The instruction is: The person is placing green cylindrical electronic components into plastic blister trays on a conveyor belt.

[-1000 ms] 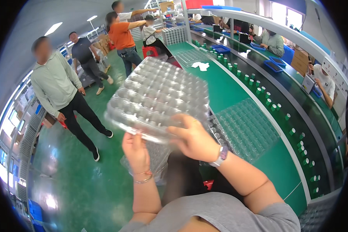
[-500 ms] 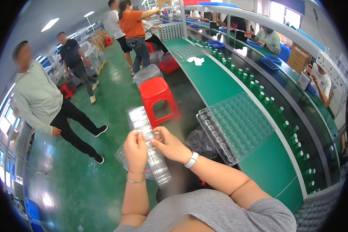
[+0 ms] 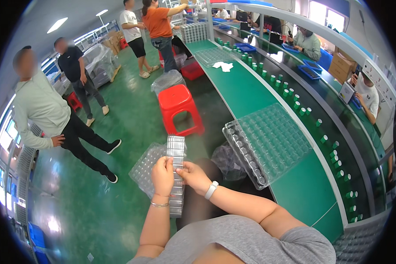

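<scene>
In front of my body I hold a narrow, ribbed strip of clear plastic [image 3: 176, 147], which looks like a blister tray or trays seen edge-on. My left hand [image 3: 163, 177] pinches its left side near the middle. Opposite it, my right hand [image 3: 195, 177] has thumb and fingers closed on the right edge. Left of the strip and lower down is a clear dimpled tray [image 3: 147, 166], partly hidden by my left hand; I cannot tell whether it is joined to the strip. A clear tray with round pockets [image 3: 268, 145] rests on the green bench at my right.
A red stool [image 3: 178, 99] stands ahead, a bagged bundle [image 3: 168, 82] behind it. Clear plastic film [image 3: 229, 163] lies under the bench edge [image 3: 246, 99]. Small green-and-white cylinders [image 3: 297, 104] line the conveyor at right. A person in a pale jacket [image 3: 44, 105] stands at left; others work farther off.
The strip has turned from a slant to nearly upright, and more of the dimpled tray shows at its left. Both hands have shifted slightly down and right, still gripping. People in the background have moved.
</scene>
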`<state>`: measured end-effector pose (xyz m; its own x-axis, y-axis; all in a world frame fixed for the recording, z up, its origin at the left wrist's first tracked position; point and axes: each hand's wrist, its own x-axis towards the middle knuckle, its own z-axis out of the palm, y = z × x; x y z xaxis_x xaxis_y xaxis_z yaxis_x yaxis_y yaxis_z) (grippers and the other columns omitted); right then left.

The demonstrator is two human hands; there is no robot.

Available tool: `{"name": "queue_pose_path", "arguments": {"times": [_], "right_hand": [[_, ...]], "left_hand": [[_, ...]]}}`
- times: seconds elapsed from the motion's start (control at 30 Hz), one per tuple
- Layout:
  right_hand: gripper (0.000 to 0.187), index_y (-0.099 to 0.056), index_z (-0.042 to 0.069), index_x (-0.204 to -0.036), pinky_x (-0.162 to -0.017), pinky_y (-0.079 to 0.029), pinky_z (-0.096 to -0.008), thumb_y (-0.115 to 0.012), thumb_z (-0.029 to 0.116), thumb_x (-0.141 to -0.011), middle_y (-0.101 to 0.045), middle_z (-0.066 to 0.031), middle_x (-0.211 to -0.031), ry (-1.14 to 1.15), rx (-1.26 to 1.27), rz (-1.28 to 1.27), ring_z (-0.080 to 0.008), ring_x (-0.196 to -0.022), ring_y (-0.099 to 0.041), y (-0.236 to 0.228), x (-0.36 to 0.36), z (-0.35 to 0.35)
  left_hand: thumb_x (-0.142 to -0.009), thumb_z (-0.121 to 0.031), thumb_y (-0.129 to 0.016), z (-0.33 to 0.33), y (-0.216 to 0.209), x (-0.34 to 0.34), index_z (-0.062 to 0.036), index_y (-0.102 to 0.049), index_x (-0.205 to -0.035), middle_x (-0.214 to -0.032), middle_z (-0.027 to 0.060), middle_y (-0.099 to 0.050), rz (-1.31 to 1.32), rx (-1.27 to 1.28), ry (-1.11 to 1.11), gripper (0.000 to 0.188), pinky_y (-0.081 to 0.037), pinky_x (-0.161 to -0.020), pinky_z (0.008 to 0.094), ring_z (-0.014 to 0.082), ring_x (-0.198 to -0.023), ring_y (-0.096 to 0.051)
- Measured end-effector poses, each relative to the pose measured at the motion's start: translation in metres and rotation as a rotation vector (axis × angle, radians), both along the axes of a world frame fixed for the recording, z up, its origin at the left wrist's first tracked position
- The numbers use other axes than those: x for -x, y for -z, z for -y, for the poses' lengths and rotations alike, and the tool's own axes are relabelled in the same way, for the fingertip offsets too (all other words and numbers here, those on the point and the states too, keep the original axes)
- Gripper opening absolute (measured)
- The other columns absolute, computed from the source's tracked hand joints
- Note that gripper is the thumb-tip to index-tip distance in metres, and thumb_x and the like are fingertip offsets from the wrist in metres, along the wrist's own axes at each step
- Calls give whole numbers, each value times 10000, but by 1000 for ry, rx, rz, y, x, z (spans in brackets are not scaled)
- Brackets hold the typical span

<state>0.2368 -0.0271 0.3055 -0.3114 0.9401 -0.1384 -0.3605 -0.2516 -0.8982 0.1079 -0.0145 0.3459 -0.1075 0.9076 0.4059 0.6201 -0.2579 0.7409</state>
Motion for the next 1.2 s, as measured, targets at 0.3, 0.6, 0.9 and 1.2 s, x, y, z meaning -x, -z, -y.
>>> {"name": "queue_pose_path", "arguments": {"times": [0.3,0.6,0.9,1.2], "right_hand": [[257,-579,35,-1197,-660,-533,-252,-570,103,-950,-629,14,-927,82,125,-105,-61,-824,-583,0,1,17],[251,-587,-10,-1156,-756,-566,-303,-587,118,-941,-607,-10,-957,45,143,-116,-98,-867,-587,0,-12,22],[237,-586,-5,-1144,-797,-555,-304,-574,132,-951,-610,-22,-1012,4,155,-210,-109,-918,-596,5,-24,30],[181,-603,5,-1094,-792,-576,-335,-589,97,-938,-608,-11,-950,-14,192,-286,-114,-884,-607,-4,-35,44]], "left_hand": [[-927,-198,-576,1,9,2,11,-616,-824,-675,174,-626,-32,96,33,236,-457,-549,389,317,-594,-616],[-930,-170,-575,2,15,1,22,-608,-815,-632,142,-618,51,107,94,227,-455,-535,353,237,-546,-603],[-943,-163,-586,6,13,0,32,-601,-847,-597,55,-595,84,100,170,218,-435,-498,267,101,-520,-560],[-945,-142,-581,23,6,-5,29,-589,-829,-587,45,-584,198,149,211,206,-403,-473,259,81,-507,-519]]}}
